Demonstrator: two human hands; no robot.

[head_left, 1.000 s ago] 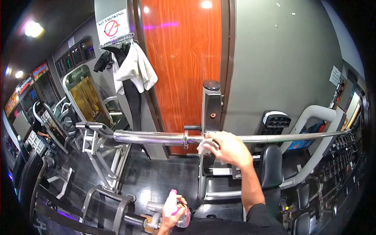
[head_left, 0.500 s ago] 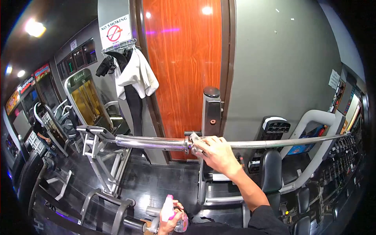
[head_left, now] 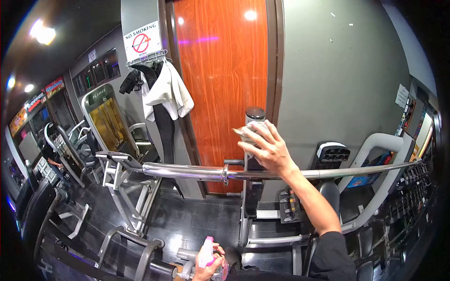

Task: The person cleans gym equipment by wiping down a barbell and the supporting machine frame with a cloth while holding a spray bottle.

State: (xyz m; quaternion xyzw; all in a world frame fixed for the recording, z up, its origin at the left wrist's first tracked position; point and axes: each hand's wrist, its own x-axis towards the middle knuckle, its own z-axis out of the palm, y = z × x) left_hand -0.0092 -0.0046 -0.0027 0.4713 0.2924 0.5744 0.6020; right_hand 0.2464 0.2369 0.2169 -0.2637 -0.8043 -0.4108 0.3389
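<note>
A pink-and-clear spray bottle point(head_left: 206, 254) with a white and pink head is in my left hand point(head_left: 213, 265), low in the view, with the fingers wrapped round it. My right hand point(head_left: 271, 152) is raised in front of the upright post point(head_left: 255, 116), above the long metal barbell point(head_left: 187, 171). A crumpled pale cloth point(head_left: 242, 131) shows at its fingertips, partly hidden by the fingers. The barbell runs across the view, its thick shiny sleeve to the left and its collar point(head_left: 226, 174) near the middle. My right forearm passes in front of the bar.
Behind the bar stand a wooden door point(head_left: 220, 70) and a grey wall point(head_left: 337, 84). White clothing point(head_left: 168, 91) hangs on a hook rack at left. Gym machines point(head_left: 101, 112) fill the left side. A thick grey frame point(head_left: 375, 210) and a dumbbell rack point(head_left: 412, 192) are at right.
My right hand has lifted off the barbell near the collar, rising with the cloth to in front of the post. My left hand keeps the spray bottle low, nearly in place.
</note>
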